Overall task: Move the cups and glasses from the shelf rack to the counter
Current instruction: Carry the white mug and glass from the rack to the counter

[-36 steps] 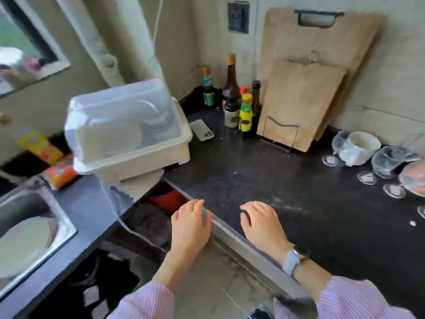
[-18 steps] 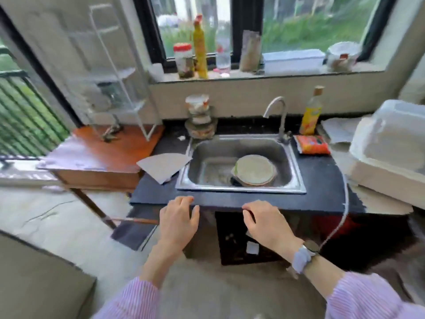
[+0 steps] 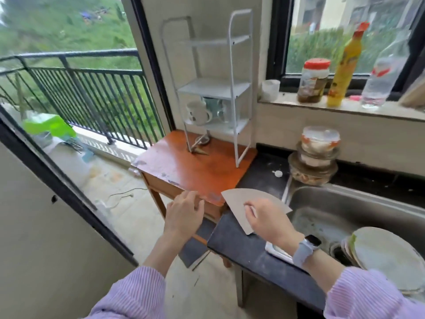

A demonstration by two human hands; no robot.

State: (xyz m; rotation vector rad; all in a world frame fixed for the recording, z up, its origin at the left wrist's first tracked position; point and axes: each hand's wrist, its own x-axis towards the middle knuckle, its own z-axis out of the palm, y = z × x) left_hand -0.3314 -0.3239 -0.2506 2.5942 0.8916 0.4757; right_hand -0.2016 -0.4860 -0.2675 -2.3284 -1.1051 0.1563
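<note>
Two mugs (image 3: 202, 111) sitting on the lowest shelf of the white rack (image 3: 232, 88), itself standing on the small wooden table (image 3: 195, 171) beside the dark counter (image 3: 243, 245). Left hand (image 3: 184, 215) hanging loose-fingered over the table's front edge, right hand (image 3: 266, 219) hovering relaxed over a fan-shaped card (image 3: 239, 201), both gripping nothing.

So there's a white shelf rack (image 3: 216, 90) standing on a small orange-brown side table (image 3: 195, 171), with a white mug (image 3: 198, 113) and a greenish cup (image 3: 215, 107) sitting on its lowest shelf. Right beside the table, the dark counter (image 3: 253, 252) is carrying a fan-shaped piece of cardboard (image 3: 243, 201), a stack of lidded containers (image 3: 316, 155) and the steel sink (image 3: 345, 212).
</note>
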